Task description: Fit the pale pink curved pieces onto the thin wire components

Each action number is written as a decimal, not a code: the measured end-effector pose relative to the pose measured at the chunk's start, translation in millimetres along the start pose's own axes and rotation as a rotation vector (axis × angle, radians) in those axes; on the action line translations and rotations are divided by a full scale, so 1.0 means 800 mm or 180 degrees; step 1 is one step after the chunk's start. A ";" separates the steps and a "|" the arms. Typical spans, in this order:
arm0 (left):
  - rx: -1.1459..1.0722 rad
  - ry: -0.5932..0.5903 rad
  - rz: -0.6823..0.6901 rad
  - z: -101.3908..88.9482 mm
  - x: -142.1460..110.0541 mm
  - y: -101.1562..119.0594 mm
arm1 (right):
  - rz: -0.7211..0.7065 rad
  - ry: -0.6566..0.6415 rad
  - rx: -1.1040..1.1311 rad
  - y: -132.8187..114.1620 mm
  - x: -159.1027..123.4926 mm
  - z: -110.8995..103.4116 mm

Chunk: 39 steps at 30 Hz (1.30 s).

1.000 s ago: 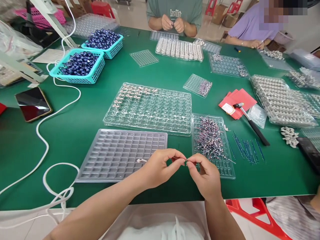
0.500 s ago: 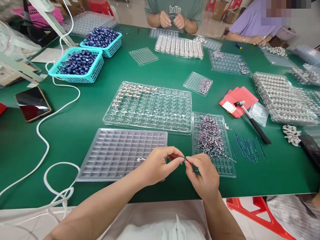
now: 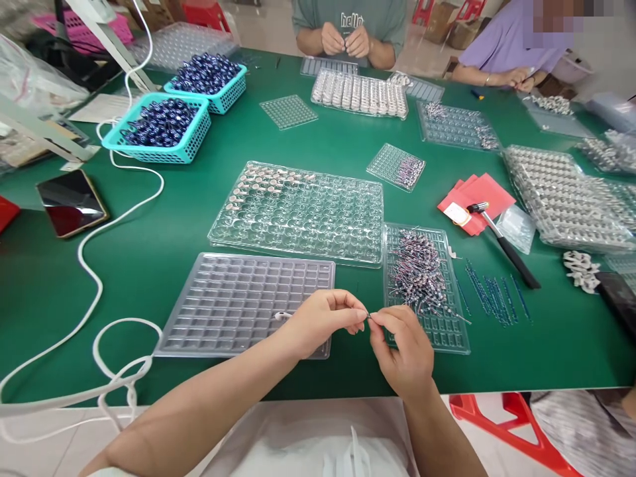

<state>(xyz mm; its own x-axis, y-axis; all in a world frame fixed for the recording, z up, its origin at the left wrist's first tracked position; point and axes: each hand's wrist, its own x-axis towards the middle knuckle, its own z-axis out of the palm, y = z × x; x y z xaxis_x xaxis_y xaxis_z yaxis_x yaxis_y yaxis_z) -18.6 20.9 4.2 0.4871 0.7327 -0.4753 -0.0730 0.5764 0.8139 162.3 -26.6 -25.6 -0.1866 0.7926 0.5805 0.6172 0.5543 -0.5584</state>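
My left hand [image 3: 325, 321] and my right hand [image 3: 405, 348] meet fingertip to fingertip above the green table's [image 3: 149, 225] near edge, both pinched on one tiny wired component [image 3: 368, 317]. Under my left hand lies a grey compartment tray [image 3: 238, 301] with one small white part [image 3: 281, 315] in it. Just beyond my right hand is a clear tray holding a pile of wired components [image 3: 416, 270]. A large clear blister tray [image 3: 303, 212] lies further back, a few of its far-left cells filled.
Blue wire pieces [image 3: 491, 299] and a black-handled hammer [image 3: 501, 244] lie to the right, by red cards [image 3: 474, 193]. Two teal baskets of blue beads [image 3: 161, 126], a phone [image 3: 71, 202] and a white cable [image 3: 92, 265] sit left. Two other people work at the far edge.
My hands have stayed together on the small component, with only slight finger movement. The view has shifted a little.
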 end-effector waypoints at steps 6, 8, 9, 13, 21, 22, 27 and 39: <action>-0.0276 -0.0180 -0.0183 -0.004 0.001 0.002 | 0.0547 -0.0093 0.0559 -0.007 0.004 -0.005; -0.0074 -0.0224 -0.0111 -0.005 -0.001 0.006 | 0.0809 -0.0216 0.0786 -0.008 0.004 -0.008; 0.0006 -0.0242 -0.0090 -0.006 -0.002 0.008 | 0.0912 -0.0257 0.0917 -0.007 0.003 -0.009; 0.0017 -0.0357 -0.0079 -0.006 -0.004 0.011 | 0.1174 -0.0324 0.1445 -0.004 0.002 -0.012; -0.0341 -0.0562 -0.0076 -0.004 -0.002 0.004 | 0.1231 -0.0169 0.1878 -0.002 -0.003 -0.016; -0.0369 -0.0543 -0.0085 -0.003 -0.001 0.003 | 0.1222 -0.0149 0.1873 -0.001 -0.005 -0.016; -0.0291 -0.0460 -0.0039 -0.003 -0.003 0.010 | 0.1302 0.0090 0.1854 0.006 -0.015 -0.013; 0.3214 0.1919 0.1106 -0.111 0.050 0.127 | 0.1045 0.0229 0.1677 -0.003 -0.003 -0.009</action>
<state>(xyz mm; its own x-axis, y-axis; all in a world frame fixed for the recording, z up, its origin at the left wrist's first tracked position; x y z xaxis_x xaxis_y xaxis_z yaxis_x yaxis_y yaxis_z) -83.7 141.3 38.3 0.0758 0.9963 -0.0417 0.7191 -0.0256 0.6944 166.9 -31.8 -21.6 0.0122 0.9339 0.3573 0.1703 0.3502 -0.9211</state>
